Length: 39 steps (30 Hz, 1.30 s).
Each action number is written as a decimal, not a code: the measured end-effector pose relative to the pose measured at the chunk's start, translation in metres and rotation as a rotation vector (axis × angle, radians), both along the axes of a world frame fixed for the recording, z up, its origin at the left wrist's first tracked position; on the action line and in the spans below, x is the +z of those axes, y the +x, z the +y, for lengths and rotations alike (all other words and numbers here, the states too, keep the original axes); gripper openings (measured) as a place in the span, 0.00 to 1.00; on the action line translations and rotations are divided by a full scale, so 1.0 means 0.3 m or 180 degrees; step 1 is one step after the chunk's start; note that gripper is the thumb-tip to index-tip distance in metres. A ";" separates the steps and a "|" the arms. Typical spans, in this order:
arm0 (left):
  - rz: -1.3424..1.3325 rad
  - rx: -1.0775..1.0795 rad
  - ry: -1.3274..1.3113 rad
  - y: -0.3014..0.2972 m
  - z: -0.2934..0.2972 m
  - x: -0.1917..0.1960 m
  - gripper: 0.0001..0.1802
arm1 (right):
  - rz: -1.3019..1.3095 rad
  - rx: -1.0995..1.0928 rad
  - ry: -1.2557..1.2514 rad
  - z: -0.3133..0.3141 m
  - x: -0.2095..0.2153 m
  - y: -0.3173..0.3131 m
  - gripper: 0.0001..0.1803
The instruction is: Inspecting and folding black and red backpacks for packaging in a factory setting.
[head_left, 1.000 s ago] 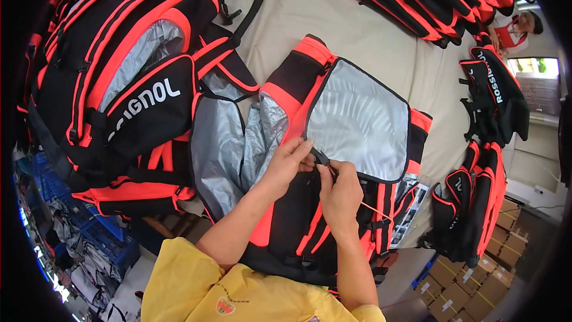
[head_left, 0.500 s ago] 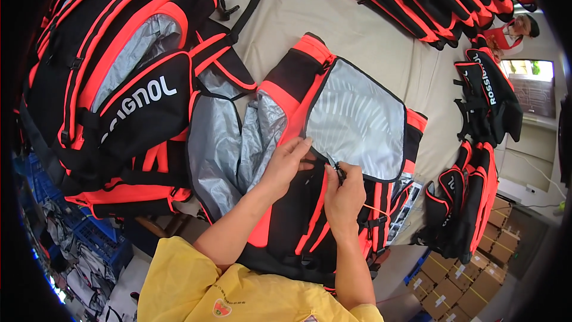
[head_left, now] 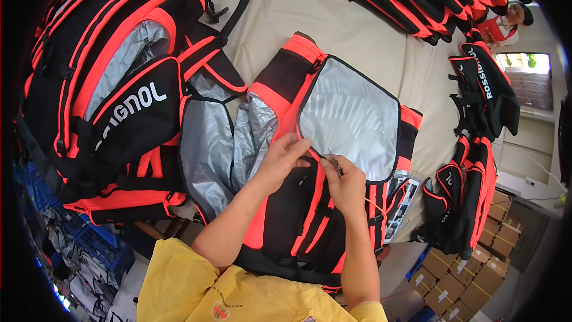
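A black and neon-red backpack (head_left: pixel 280 217) lies in front of me, its silver-lined flap (head_left: pixel 351 119) spread out with the lining facing up. At the flap's lower left corner, my left hand (head_left: pixel 285 158) pinches the black-bound edge between thumb and fingers. Close beside it, my right hand (head_left: pixel 345 183) is closed around small dark thread snips (head_left: pixel 333 162). Their tips point at the binding near the left fingers. Most of the snips is hidden by the right fingers, and loose thread is too fine to make out.
A large matching backpack (head_left: pixel 119 89) stands at left on the beige-covered table (head_left: pixel 268 15). More bags (head_left: pixel 417 0) line the far right, with others (head_left: pixel 459 197) along the right edge. Cardboard boxes (head_left: pixel 465 280) and blue crates (head_left: pixel 98 244) sit below. A person (head_left: pixel 503 27) is at far right.
The whole view has shifted slightly. My right hand has come a little closer to the left at the flap's corner, and the snips' blades now show less.
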State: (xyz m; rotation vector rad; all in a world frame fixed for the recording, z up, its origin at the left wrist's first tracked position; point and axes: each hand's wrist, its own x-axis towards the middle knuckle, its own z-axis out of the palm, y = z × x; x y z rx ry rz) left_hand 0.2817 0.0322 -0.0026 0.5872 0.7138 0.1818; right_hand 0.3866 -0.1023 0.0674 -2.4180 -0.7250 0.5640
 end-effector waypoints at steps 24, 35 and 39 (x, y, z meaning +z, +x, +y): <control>0.0511 0.0231 0.0309 0.051 -0.038 -0.014 0.16 | -0.1527 0.1131 -0.0386 0.042 0.046 -0.033 0.13; 0.0549 0.0171 0.0339 0.046 -0.033 -0.018 0.16 | -0.1497 0.1030 -0.0325 0.044 0.065 -0.031 0.11; 0.0595 0.0216 0.0378 0.052 -0.037 -0.015 0.16 | -0.1456 0.1153 -0.0392 0.011 0.080 -0.019 0.10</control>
